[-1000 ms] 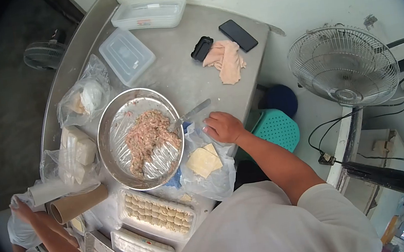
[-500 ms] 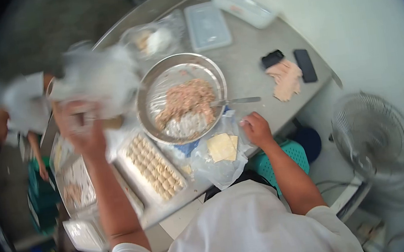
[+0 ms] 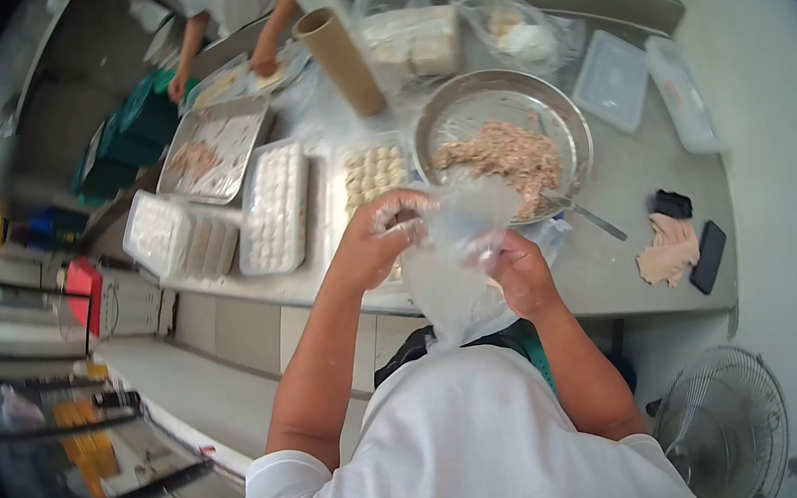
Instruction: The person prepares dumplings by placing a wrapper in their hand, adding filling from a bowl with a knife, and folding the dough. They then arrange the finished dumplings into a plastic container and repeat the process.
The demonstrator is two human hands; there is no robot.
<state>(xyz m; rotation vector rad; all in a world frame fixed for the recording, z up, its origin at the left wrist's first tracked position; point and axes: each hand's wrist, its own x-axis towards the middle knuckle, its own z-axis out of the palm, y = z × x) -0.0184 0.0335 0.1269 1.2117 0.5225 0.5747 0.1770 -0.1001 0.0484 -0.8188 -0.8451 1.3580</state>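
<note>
A thin clear plastic bag (image 3: 450,287) hangs in front of my chest, between my two hands. My left hand (image 3: 379,236) pinches its upper left edge, with thumb and fingers closed. On the other side my right hand (image 3: 521,272) grips the bag, its fingertips seen partly through the plastic. Behind the bag stands a wide round metal pan (image 3: 424,131) holding pinkish minced filling (image 3: 511,155), with a metal-handled utensil (image 3: 589,218) leaning over its rim. A tray of small dumplings (image 3: 372,174) lies beyond my left hand, partly hidden by it.
Left are a lidded dumpling box (image 3: 274,209), stacked white containers (image 3: 180,238) and a metal tray (image 3: 240,134) with filling. A cardboard tube (image 3: 341,62) stands upright near a co-worker's hands (image 3: 266,61). Right are clear containers (image 3: 611,78), a phone (image 3: 708,258) and a fan (image 3: 729,427).
My left hand has come back from the far left to in front of my chest. My right hand has left the table and taken hold of the bag. The view has turned left.
</note>
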